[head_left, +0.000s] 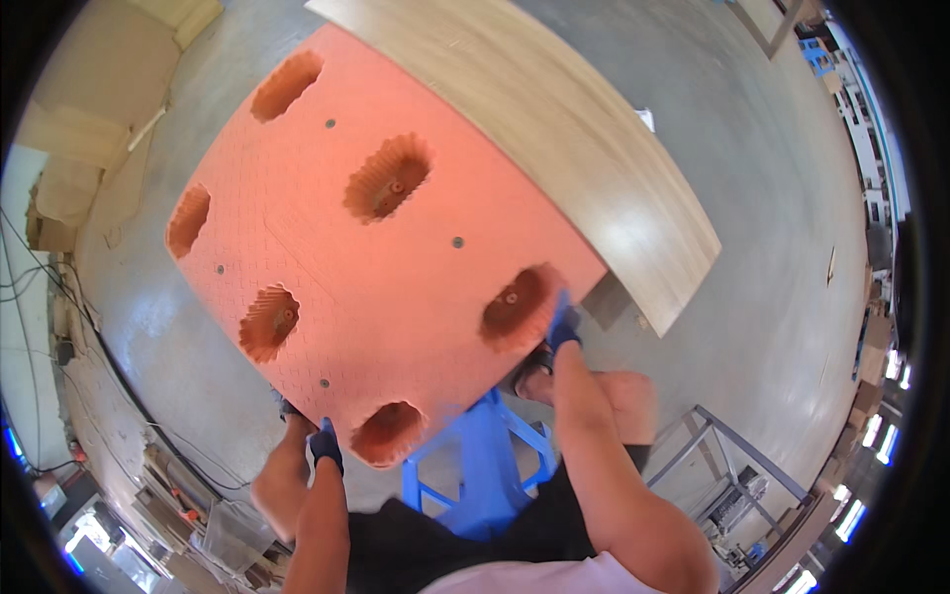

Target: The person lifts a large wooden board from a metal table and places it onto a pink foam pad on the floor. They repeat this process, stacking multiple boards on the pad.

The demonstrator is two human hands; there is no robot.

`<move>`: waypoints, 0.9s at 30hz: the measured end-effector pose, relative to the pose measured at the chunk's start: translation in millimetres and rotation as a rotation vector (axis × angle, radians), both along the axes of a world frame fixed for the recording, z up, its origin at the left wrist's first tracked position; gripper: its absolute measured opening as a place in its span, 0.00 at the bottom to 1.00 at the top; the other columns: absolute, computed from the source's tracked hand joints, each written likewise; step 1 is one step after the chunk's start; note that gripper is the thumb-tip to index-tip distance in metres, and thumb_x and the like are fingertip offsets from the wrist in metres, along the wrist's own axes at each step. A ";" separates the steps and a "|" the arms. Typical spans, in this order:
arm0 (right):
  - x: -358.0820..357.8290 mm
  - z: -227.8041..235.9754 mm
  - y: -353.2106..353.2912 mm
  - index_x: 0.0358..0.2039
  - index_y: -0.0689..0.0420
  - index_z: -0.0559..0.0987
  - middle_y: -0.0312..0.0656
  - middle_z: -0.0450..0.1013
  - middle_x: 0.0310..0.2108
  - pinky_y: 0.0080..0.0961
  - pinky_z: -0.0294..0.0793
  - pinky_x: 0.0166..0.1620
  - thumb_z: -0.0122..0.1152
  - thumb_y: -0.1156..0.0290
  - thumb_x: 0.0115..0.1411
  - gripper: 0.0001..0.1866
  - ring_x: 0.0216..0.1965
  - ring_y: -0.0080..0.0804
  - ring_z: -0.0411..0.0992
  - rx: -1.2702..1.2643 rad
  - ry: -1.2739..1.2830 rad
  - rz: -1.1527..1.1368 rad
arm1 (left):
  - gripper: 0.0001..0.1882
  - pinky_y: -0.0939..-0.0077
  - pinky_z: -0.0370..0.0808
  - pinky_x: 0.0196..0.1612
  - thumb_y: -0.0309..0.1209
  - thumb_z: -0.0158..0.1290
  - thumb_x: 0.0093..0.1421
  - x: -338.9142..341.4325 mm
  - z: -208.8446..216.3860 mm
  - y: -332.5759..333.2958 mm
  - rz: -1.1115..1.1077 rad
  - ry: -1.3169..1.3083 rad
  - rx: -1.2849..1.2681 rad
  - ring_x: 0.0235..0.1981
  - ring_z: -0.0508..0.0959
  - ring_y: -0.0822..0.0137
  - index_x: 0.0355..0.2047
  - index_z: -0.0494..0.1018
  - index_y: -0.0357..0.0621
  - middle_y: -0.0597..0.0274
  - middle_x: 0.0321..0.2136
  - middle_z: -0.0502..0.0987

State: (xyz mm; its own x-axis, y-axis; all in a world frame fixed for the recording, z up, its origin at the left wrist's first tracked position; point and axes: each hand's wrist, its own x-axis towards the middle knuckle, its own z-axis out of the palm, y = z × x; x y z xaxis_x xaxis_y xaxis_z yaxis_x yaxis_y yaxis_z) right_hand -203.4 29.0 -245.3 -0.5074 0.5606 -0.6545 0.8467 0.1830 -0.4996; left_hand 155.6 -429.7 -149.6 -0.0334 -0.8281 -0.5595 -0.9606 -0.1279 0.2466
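Orange board: the big orange board (386, 267) is in front of the person, with one corner near the knees. It has six deep holes with wavy walls and some small dark round spots on top.
Left hand: the left hand (326, 447), in a dark blue glove, is at the near left edge. Its fingers are mostly hidden, so I can't tell if it grips.
Right hand: the right hand (564, 325), also gloved, is by the right edge, next to a hole. It is blurry, so I can't tell if it is open or closed.
Wood plank: the long tan plank (564, 129) lies along the board's far right side. I can't tell if they touch.
Blue stool: the blue stool (485, 465) is between the legs, just by the near edge.
Slip: a loose hold or slick gloves could let the board drop on a foot.
Bump: a big turn could knock the plank or stool.
Pinch: fingers under an edge could get squashed.
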 end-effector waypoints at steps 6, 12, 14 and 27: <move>-7.5 33.4 -24.8 0.48 0.64 0.72 0.42 0.71 0.43 0.30 0.72 0.44 0.49 0.50 0.60 0.28 0.40 0.32 0.70 -0.368 0.229 -0.115 | 0.32 0.71 0.71 0.41 0.50 0.50 0.58 82.3 -82.9 25.0 0.551 0.367 0.043 0.41 0.74 0.63 0.50 0.67 0.32 0.53 0.44 0.74; 20.9 -8.5 -5.0 0.35 0.58 0.75 0.35 0.70 0.27 0.29 0.70 0.25 0.54 0.53 0.59 0.19 0.26 0.24 0.67 -0.229 0.113 0.034 | 0.35 0.69 0.72 0.39 0.54 0.47 0.58 72.1 -97.0 -24.7 0.433 0.086 0.173 0.38 0.75 0.59 0.50 0.66 0.32 0.49 0.43 0.74; 12.8 12.1 -47.8 0.29 0.56 0.74 0.33 0.67 0.21 0.27 0.65 0.20 0.54 0.55 0.58 0.15 0.20 0.22 0.63 -0.378 0.248 -0.067 | 0.32 0.69 0.70 0.44 0.51 0.46 0.59 63.1 -94.8 -30.4 0.180 0.268 -0.092 0.42 0.73 0.60 0.52 0.65 0.34 0.49 0.44 0.74; 50.2 283.9 20.0 0.41 0.57 0.75 0.52 0.74 0.37 0.35 0.71 0.41 0.51 0.64 0.57 0.14 0.39 0.48 0.72 0.313 0.364 0.724 | 0.27 0.64 0.70 0.45 0.51 0.48 0.58 25.7 -41.9 116.1 0.122 0.101 0.787 0.40 0.71 0.56 0.46 0.66 0.40 0.52 0.40 0.70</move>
State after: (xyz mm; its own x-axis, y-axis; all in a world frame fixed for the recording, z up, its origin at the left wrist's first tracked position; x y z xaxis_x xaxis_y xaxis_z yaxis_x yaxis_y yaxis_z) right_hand -153.2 49.0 38.6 -0.9568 0.1459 -0.2515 0.2659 0.7891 -0.5538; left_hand 181.3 -313.6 -191.5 -0.0498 -0.1933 -0.9799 -0.9065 -0.4031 0.1256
